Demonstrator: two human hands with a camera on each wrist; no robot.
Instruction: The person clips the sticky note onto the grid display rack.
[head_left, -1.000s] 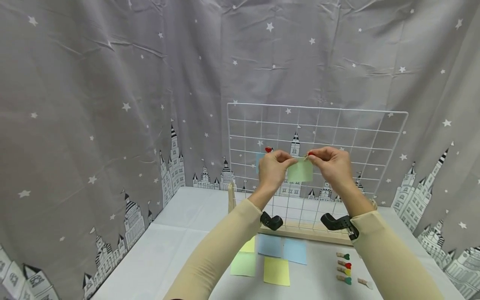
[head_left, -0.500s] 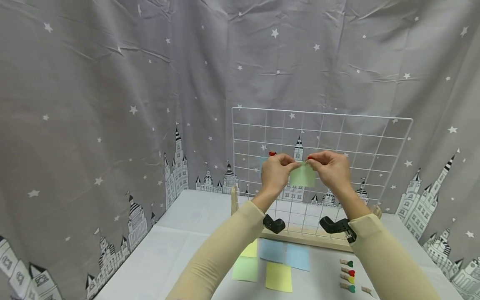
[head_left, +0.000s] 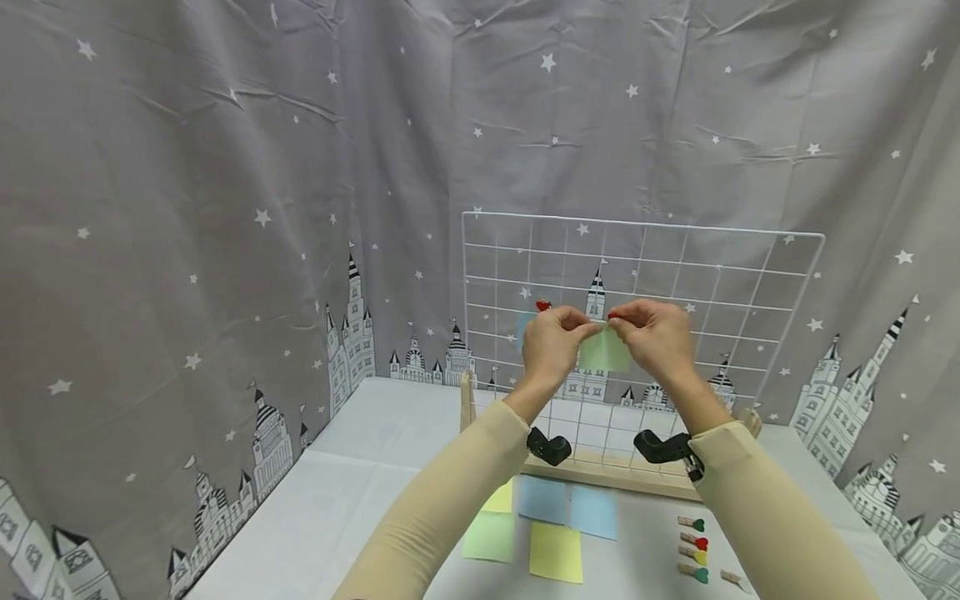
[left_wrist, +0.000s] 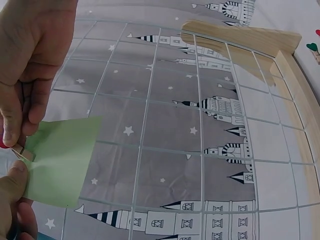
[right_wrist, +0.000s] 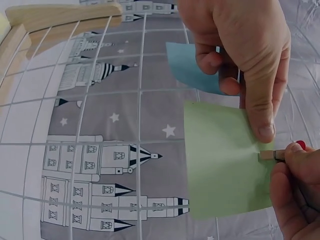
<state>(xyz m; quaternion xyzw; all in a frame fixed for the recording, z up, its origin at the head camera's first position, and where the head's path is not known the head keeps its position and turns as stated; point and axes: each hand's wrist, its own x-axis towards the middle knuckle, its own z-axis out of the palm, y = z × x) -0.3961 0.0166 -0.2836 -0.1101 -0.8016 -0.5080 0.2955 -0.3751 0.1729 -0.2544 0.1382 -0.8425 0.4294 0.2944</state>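
A pale green sticky note [head_left: 604, 352] is held upright against the white wire grid [head_left: 720, 267]. My left hand [head_left: 551, 346] pinches the note by its top edge, thumb in front. My right hand [head_left: 660, 337] pinches a small wooden clothespin [right_wrist: 270, 154] with a red heart; its tip lies over the note's top edge, close to the left thumb. Whether the clothespin grips a wire is hidden. Left of the note, a blue sticky note [right_wrist: 192, 67] hangs on the grid near another red heart [head_left: 543, 306], partly behind my left hand.
The grid stands in a wooden base [head_left: 615, 475] on a white table [head_left: 360, 467]. Before it lie blue notes [head_left: 543, 500], a green note [head_left: 489, 537] and yellow notes [head_left: 556, 552]. Several heart clothespins [head_left: 693, 550] lie at the right. A grey curtain [head_left: 405, 150] hangs behind.
My right hand has shifted slightly left with the clothespin, closer to my left hand. The left hand and green note stay at about the same place on the grid. The head view has tilted slightly.
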